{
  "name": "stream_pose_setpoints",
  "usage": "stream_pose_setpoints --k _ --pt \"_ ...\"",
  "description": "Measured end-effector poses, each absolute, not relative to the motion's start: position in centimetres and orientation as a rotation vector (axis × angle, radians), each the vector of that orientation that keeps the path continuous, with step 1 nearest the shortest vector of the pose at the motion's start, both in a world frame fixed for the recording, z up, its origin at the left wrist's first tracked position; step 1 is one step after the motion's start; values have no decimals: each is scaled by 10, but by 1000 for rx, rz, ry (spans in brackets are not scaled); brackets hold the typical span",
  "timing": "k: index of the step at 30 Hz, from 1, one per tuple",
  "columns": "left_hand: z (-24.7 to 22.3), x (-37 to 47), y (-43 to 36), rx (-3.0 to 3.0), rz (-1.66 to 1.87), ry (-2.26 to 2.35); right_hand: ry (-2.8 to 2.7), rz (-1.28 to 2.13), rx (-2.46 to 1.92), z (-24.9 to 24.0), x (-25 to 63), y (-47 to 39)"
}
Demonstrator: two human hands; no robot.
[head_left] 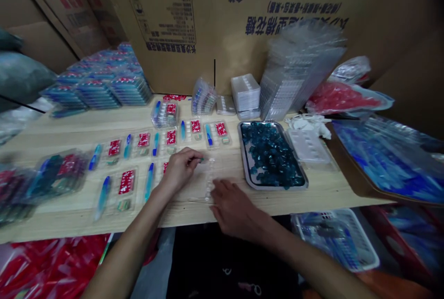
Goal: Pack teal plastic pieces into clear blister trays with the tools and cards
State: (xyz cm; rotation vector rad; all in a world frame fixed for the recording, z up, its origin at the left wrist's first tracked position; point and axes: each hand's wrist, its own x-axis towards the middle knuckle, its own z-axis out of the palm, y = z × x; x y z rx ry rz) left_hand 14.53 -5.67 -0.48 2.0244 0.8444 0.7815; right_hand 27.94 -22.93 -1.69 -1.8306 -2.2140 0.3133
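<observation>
My left hand [182, 167] is closed in a pinch over the bench, with a small green piece [202, 159] showing at its fingertips. Just below and to the right lies a clear plastic tray [208, 185], hard to make out against the wood. My right hand [233, 206] rests at the tray's right side, slightly blurred, its thumb apart from its fingers. Filled clear trays sit in rows to the left, such as one with a blue pen-shaped tube [103, 197], a red-and-white packet [126, 182] and a small green piece. My left hand partly hides one of them.
A metal tray [245, 165] of dark teal packets stands right of my hands. Behind are stacked clear trays [284, 77], white trays [245, 90] and blue packages [100, 81]. A box of blue tubes [388, 160] is at right, a white basket [360, 239] below the bench.
</observation>
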Motion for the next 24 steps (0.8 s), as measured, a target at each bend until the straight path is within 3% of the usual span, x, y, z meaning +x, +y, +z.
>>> stream_pose_setpoints --k 5,13,24 --pt "-34 181 -32 2077 601 733 -2196 342 -1827 -47 272 -246" --pt "-52 179 -15 2102 374 698 -2194 398 -1817 -43 280 -242" --pt "-68 185 -30 2502 501 550 -2184 363 -1800 -46 286 -239"
